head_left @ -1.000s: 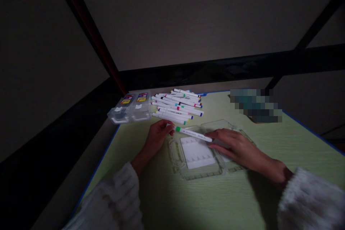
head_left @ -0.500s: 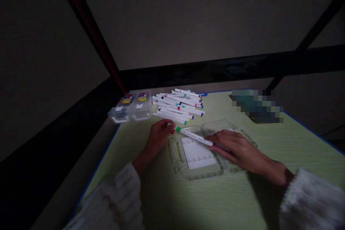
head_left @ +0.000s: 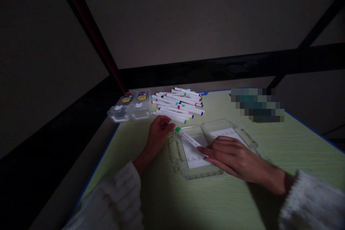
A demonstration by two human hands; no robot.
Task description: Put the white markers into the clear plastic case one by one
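Observation:
A white marker (head_left: 191,140) with a green band slants over an open clear plastic case (head_left: 203,176). My left hand (head_left: 159,131) pinches its far left end, by the green part. The fingers of my right hand (head_left: 231,155) close on its lower right end. Under the marker, a white insert (head_left: 192,163) with small notches lies in the left half of the case. Another white insert (head_left: 228,133) shows in the right half, partly covered by my right hand.
Many loose white markers (head_left: 176,106) with coloured ends lie heaped at the back of the table (head_left: 205,208). Two clear cases (head_left: 141,109) with white handles and bright labels stand at the back left. A pixelated object (head_left: 257,106) lies at the back right.
My right hand has moved a little toward me and left, and the marker now tilts more steeply, its right end lower. My left hand keeps its pinch, shifted slightly.

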